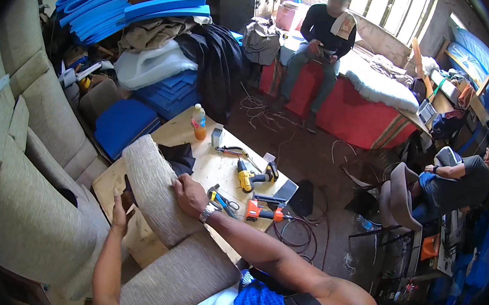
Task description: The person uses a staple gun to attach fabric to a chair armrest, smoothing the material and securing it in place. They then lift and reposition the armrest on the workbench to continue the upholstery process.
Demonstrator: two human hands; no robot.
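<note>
A beige-grey upholstered piece (pixel 155 188), long and padded like a chair back, stands tilted on the wooden worktable (pixel 225 168). Curled over its right edge, my right hand (pixel 190 195) grips the fabric; a metal watch is on that wrist. At the left edge of the piece is my left hand (pixel 123 210), thumb up, fingers closed round something dark that I cannot make out. A second padded section (pixel 182 279) in the same fabric lies close to my body. Dark cloth (pixel 178 158) shows behind the upright piece.
On the table lie a yellow drill (pixel 246 176), an orange air stapler (pixel 262 211), pliers (pixel 234 151), a hammer (pixel 214 192), scissors (pixel 229 203) and a bottle (pixel 198 123). Sofa sections (pixel 42 174) crowd the left. One person (pixel 325 43) sits behind, another (pixel 460 179) at right.
</note>
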